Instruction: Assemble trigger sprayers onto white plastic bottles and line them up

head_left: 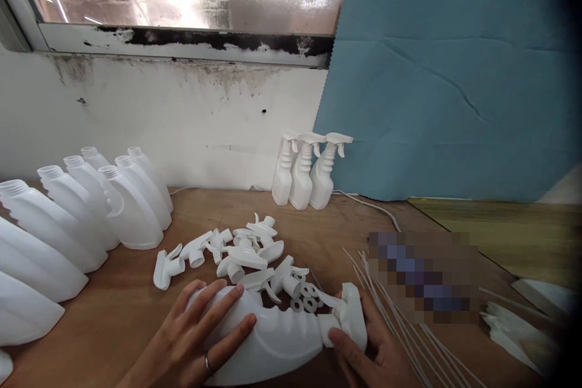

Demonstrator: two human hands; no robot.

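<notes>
A white spray bottle [277,345] lies on its side at the front of the table, its neck toward the right. My left hand [200,333], with a ring on one finger, grips the bottle's body from above. At the neck, a white trigger sprayer head [352,315] sits on the mouth, and my right hand [368,345] is closed around it, thumb on the collar. Just beyond the bottle lies a pile of loose trigger sprayer heads [245,254], with several small white washers [310,304] near its right end.
Several open white bottles [136,212] stand at the left. Three bottles with sprayers [302,173] stand by the wall. Thin white tubes [400,315] lie at the right, beside a blurred patch [422,279] and a crumpled white glove-like item [513,333]. A blue cloth [445,73] hangs behind.
</notes>
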